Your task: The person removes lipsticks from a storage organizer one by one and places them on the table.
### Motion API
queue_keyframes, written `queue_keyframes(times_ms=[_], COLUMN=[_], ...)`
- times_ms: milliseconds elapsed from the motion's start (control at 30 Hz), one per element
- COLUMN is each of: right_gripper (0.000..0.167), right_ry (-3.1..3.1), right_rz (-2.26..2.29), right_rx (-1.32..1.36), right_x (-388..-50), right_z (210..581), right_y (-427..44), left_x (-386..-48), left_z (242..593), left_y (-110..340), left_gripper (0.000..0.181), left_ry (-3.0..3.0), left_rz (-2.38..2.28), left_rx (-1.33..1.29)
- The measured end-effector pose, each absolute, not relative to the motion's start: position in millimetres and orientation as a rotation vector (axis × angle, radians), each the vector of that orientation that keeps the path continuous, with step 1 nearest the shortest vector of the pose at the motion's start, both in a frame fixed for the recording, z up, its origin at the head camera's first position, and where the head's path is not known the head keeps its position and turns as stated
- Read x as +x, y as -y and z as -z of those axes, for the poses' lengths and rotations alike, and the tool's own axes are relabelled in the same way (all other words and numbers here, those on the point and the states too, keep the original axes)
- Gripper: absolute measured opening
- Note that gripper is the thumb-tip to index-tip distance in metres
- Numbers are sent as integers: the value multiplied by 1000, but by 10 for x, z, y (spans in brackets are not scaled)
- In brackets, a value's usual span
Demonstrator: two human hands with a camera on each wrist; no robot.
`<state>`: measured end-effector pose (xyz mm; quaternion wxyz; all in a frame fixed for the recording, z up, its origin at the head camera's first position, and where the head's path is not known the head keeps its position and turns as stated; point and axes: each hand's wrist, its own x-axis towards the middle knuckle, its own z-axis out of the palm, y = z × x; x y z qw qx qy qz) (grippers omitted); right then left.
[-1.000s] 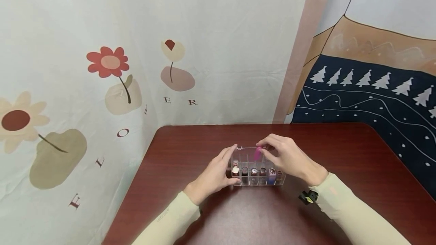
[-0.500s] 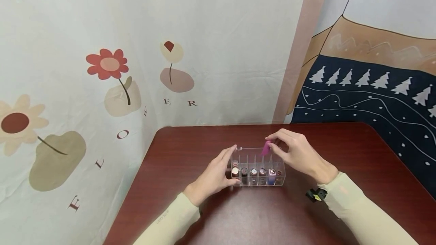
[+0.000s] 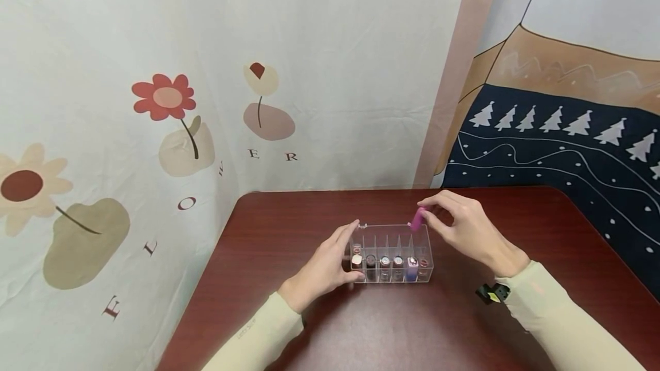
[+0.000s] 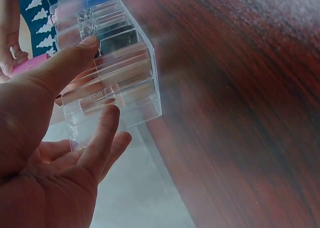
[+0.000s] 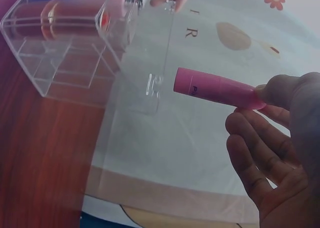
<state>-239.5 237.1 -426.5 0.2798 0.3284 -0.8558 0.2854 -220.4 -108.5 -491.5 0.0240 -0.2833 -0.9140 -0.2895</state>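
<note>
A clear acrylic lipstick organizer (image 3: 392,255) with a raised hinged lid stands on the table. Its front row holds several lipsticks, among them a purple-blue one (image 3: 412,268); a further one sits at the back left. My left hand (image 3: 323,259) holds the organizer's left end, thumb at the front and fingers along the side and back. Between thumb and fingertips my right hand (image 3: 471,228) pinches a pink lipstick tube (image 5: 215,87). The tube hangs tilted above the organizer's back right corner, near the lid's right hinge, apart from the box in the right wrist view.
The reddish-brown wooden table (image 3: 268,233) reaches around the organizer on all sides. Behind it hangs a pale cloth (image 3: 340,102) printed with flowers, and a dark blue cloth with white trees (image 3: 536,147) covers the right side.
My right hand has carried the pink lipstick tube to the right, from above the organizer's middle to its back right corner, rising slightly. The left hand stays on the organizer.
</note>
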Motion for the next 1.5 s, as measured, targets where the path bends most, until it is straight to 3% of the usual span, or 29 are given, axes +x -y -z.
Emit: queue_keyframes(times_ms=[867,1500], right_gripper=[35,21], right_ry=[2302,2481], right_rz=[-729,-735], right_rx=[716,589], right_x=[-2426,-2473], right_z=[4291,4509], right_y=[-2715,-2905], left_x=[-2196,-2210], left_z=[4916,4924], left_y=[1085,1082], left_gripper=[122,121], left_ry=[2841,2830], left_rz=[901,917], left_rx=[-866,-874])
